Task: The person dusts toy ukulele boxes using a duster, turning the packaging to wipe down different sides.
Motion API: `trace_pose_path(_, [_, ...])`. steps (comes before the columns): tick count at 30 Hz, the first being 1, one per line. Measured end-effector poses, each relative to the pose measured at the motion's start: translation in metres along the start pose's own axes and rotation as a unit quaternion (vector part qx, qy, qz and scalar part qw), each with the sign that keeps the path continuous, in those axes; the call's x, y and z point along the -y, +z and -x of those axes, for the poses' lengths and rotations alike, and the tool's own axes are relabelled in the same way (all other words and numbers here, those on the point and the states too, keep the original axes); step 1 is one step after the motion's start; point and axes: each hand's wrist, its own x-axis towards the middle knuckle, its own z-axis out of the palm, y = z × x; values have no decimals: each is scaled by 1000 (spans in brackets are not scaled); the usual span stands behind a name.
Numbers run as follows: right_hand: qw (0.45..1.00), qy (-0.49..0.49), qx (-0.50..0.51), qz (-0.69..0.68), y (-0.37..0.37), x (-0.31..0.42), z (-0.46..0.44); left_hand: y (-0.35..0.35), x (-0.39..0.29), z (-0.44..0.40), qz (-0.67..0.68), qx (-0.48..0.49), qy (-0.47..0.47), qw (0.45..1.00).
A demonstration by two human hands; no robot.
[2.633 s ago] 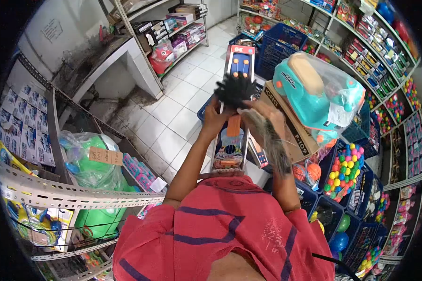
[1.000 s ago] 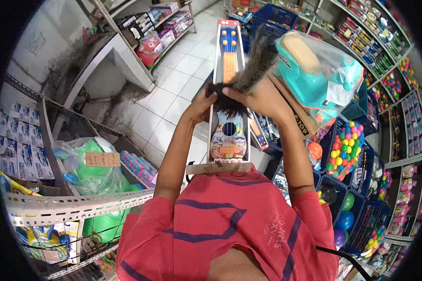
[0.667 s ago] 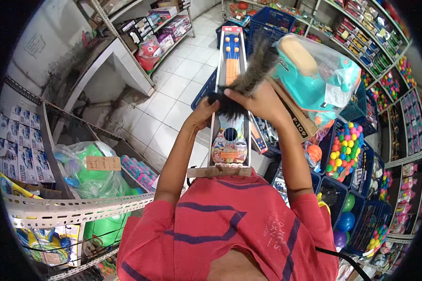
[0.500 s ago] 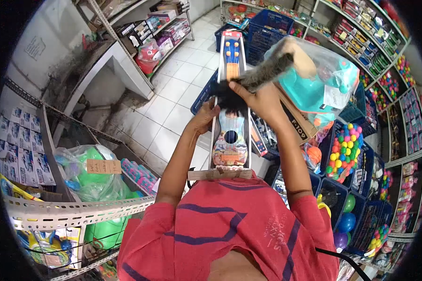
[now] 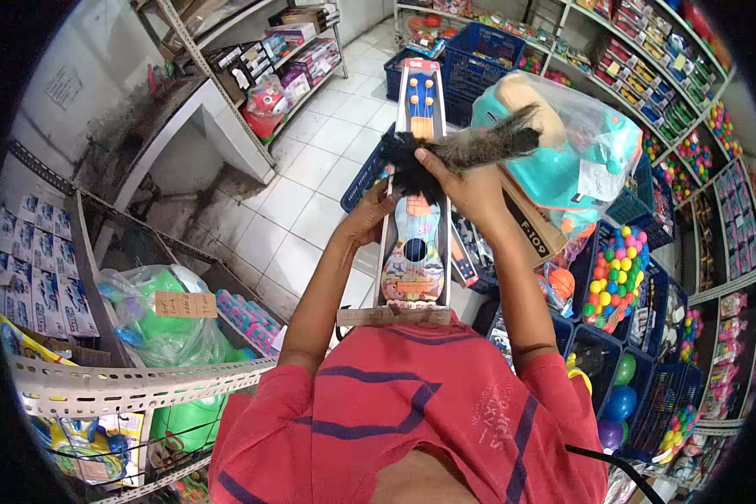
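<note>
A boxed toy guitar [image 5: 413, 277] with a colourful printed body and blue headstock points away from my chest, its near end close to my shirt. My left hand [image 5: 368, 217] is closed on the left edge of its box. My right hand [image 5: 472, 191] grips a feather duster [image 5: 489, 148], which lies crosswise over the guitar's neck. The duster's black feathers cover part of the neck and upper body, while its grey-brown end sticks out to the right. My right fingers are partly hidden beneath the duster.
On the right stand blue crates [image 5: 613, 370] with colourful balls [image 5: 617, 273], a cardboard box [image 5: 529, 223] and a bagged turquoise toy [image 5: 554, 151]. A metal shelf [image 5: 143, 386] with a bagged green toy [image 5: 172, 315] is close on the left. White floor tiles [image 5: 298, 202] lie ahead.
The duster's free end has swung lower and is more level, and its black feathers have spread over the guitar's neck. The guitar box has shifted slightly to the right.
</note>
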Motion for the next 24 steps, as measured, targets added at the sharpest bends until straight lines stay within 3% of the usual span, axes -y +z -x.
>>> trace_pose_path(3, [996, 22, 84, 4, -9, 15, 3, -1, 0, -1, -38, -27, 4, 999])
trace_pose_path(5, [988, 11, 137, -71, -5, 10, 12, -18, 4, -3, -12, 51, -12, 999])
trace_pose_path(7, [984, 11, 165, -68, -7, 11, 12, -19, 6, -3, 20, 39, -19, 999])
trace_pose_path(10, [999, -43, -5, -20, -8, 15, 6, -10, 8, 0, -13, -27, 36, 999])
trace_pose_path(11, [1000, -12, -16, -19, 3, 2, 6, -7, 2, 3, -7, 13, -8, 1000])
trace_pose_path(13, [993, -110, -43, 14, 0, 6, 7, -8, 6, 2, 7, 53, 21, 998])
trace_pose_path(16, [996, 3, 63, -61, 2, 7, 12, -1, 0, 7, -67, 3, 13, 998])
trace_pose_path(17, [992, -18, 122, -28, -3, 8, 13, -21, 14, 4, -1, 13, 1, 1000])
trace_pose_path(19, [989, -21, 142, -47, -3, 6, 12, -23, 13, 3, 28, 45, -20, 998])
trace_pose_path(24, [1000, 24, -9, 2, 7, -7, -2, -7, 5, 7, -9, 4, 14, 1000])
